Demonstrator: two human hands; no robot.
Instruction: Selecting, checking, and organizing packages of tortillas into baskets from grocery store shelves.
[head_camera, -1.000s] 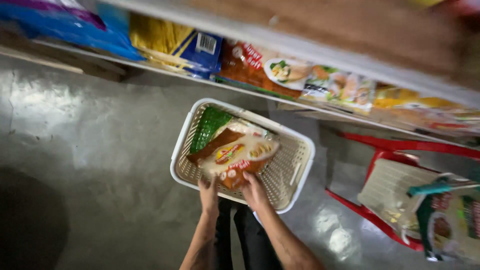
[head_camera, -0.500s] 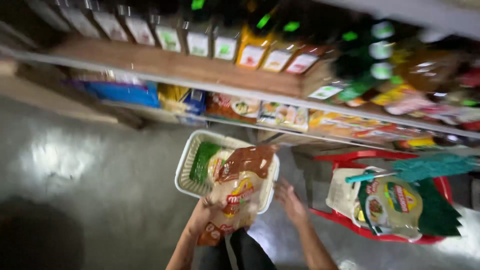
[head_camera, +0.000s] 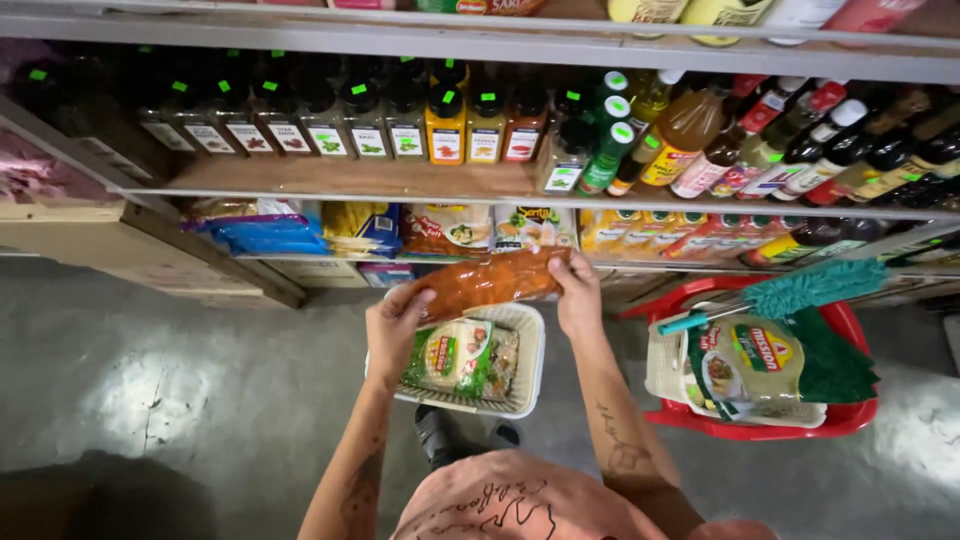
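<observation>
Both hands are up at the lower shelf (head_camera: 300, 262) now, carrying an orange-brown flat packet (head_camera: 488, 280) between them. The left hand (head_camera: 395, 325) pinches its left end and the right hand (head_camera: 578, 295) clamps the right end, fingers curled over the top edge. The packet hangs level, above the white basket (head_camera: 530, 375) on the floor, where green-labelled flatbread packs (head_camera: 458, 357) lie.

Risk here looks like sag: the packet is soft and held only at its ends, so a loosened pinch could drop it back toward the basket. The shelf row ahead is already packed with similar packets (head_camera: 490, 228), so pushing in could likely crumple or dislodge one. The red basket (head_camera: 850, 415) sits close by on the right.
</observation>
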